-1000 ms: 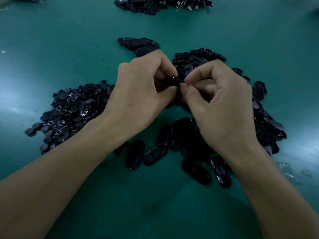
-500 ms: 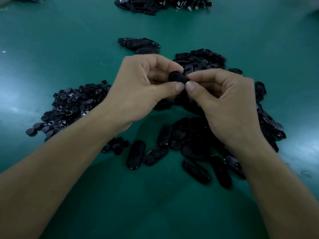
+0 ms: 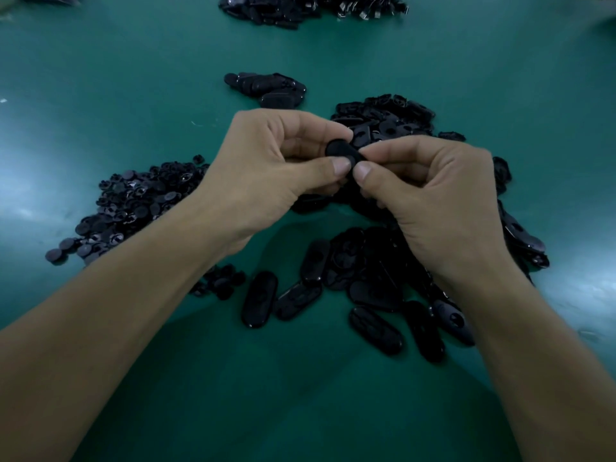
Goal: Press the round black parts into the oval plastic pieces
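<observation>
A black oval plastic piece point(image 3: 341, 151) is held above the green table between both hands. My left hand point(image 3: 266, 168) pinches its left end with thumb and curled fingers. My right hand point(image 3: 430, 195) pinches its right end, both thumb tips meeting on its near edge. Whether a round part sits in it is hidden by the fingers. A heap of small round black parts point(image 3: 133, 208) lies at the left. Loose oval pieces point(image 3: 373, 291) lie under and in front of my hands.
A larger pile of oval pieces point(image 3: 386, 118) lies behind my right hand and runs down its right side. A small stack of ovals point(image 3: 270, 88) sits further back, another dark pile point(image 3: 310, 8) at the far edge. A few round parts point(image 3: 223, 281) lie under my left wrist.
Both hands have lifted slightly off the pile with the oval piece and drawn toward me. The piece has turned so more of its flat face shows between the fingers.
</observation>
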